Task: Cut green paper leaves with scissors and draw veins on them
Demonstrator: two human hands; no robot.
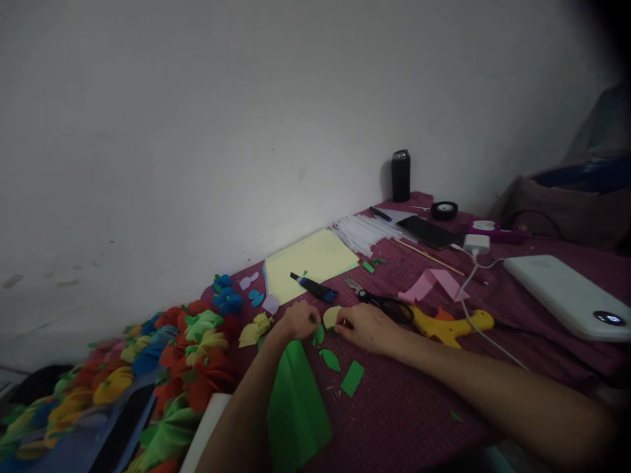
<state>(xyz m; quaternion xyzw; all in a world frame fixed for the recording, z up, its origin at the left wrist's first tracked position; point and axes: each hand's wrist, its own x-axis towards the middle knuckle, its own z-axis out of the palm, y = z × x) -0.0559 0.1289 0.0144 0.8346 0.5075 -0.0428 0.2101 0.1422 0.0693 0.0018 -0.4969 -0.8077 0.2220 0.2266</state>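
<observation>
My left hand (297, 319) has its fingers curled, with the tips just above small green paper pieces (319, 335). Whatever is in its fingers is too small to make out. Facing it, my right hand (367, 326) is pinched closed, its fingertips against a pale yellow paper petal (330, 316); I cannot tell whether it grips this petal. Below the hands lie a green paper leaf (330, 360) and a green rectangle (353, 378). A large folded green sheet (298, 410) lies beside my left forearm. Scissors (377, 299) and a utility knife (315, 287) rest beyond the hands.
Colourful paper flowers (197, 355) crowd the left. Yellow sheets (310, 263) and white strips (365, 231) lie by the wall. A yellow glue gun (446, 326), pink paper strip (434, 282), phone (428, 231), power bank (566, 295), cables and a black can (401, 176) occupy the right.
</observation>
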